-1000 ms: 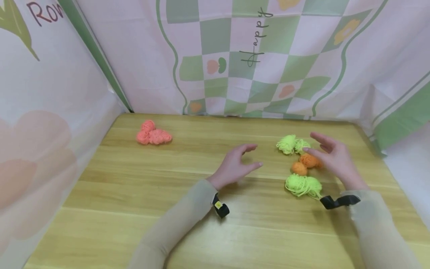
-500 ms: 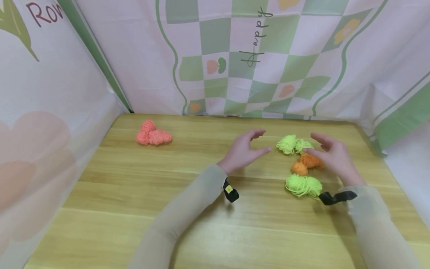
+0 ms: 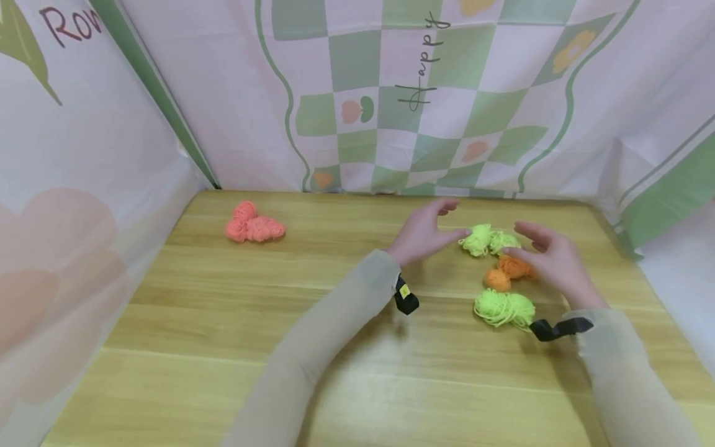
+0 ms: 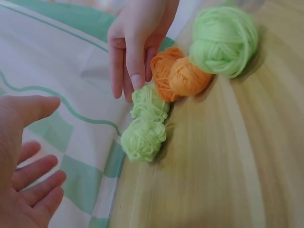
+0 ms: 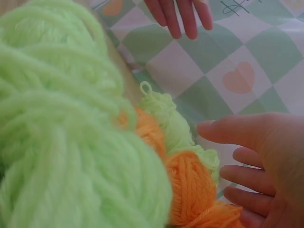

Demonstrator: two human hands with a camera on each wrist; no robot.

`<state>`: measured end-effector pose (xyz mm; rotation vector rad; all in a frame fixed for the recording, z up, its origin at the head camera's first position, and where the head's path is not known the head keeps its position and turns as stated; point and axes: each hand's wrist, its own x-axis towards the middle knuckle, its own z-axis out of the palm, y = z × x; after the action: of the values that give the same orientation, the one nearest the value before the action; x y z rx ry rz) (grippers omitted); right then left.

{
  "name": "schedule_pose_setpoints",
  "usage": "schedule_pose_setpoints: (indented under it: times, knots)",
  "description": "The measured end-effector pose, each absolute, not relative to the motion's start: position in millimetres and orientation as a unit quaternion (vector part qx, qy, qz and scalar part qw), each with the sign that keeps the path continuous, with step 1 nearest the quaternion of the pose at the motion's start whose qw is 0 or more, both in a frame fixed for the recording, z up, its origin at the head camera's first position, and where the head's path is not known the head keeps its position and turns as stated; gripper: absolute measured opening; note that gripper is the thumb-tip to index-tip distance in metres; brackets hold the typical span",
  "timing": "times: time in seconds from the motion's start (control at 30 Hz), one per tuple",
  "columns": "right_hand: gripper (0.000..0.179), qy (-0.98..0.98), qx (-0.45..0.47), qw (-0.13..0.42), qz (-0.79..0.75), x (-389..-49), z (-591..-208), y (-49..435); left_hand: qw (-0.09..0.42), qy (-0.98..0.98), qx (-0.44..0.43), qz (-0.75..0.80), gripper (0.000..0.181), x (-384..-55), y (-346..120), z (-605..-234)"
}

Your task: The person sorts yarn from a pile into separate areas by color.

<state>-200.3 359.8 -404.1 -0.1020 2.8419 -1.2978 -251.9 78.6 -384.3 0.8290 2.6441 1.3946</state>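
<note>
On the right of the table lie balls of yarn: a pair of yellow-green balls (image 3: 476,241) at the back, orange balls (image 3: 498,280) in the middle, and a larger yellow-green yarn bundle (image 3: 504,308) in front. My left hand (image 3: 426,232) hovers just left of the back pair, fingers apart and loosely bent, holding nothing. Over the right side of the pile is my right hand (image 3: 554,259), thumb and fingers spread with nothing between them; it hides part of the orange yarn. In the left wrist view the right hand (image 4: 142,42) hangs beside the small yellow-green yarn (image 4: 145,137).
A cluster of coral-pink yarn balls (image 3: 254,224) sits at the far left of the wooden table (image 3: 223,347). A printed cloth (image 3: 357,74) hangs along the back edge, with more cloth at both sides. Each wrist wears a black strap (image 3: 406,297).
My left hand has moved right and toward the back, up to the yellow-green pair. The right hand stays nearly where it was, and the yarn has not moved.
</note>
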Motion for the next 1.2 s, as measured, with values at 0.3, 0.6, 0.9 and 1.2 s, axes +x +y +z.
schedule_pose_setpoints:
  times: [0.3,0.6,0.9,1.2]
  knots:
    - [0.083,0.911,-0.03,0.01,-0.411,-200,-402,360,0.035,0.857,0.279,0.433,0.073,-261,102,-378]
    - [0.08,0.909,-0.042,0.02,-0.414,-200,-402,361,0.059,0.87,0.26,0.416,0.081,-255,129,-399]
    - [0.079,0.912,-0.042,0.022,-0.408,-199,-403,362,0.036,0.876,0.211,0.432,0.076,-256,142,-432]
    - [0.076,0.917,-0.047,0.009,-0.395,-199,-401,358,0.047,0.901,0.184,0.39,0.077,-253,146,-443]
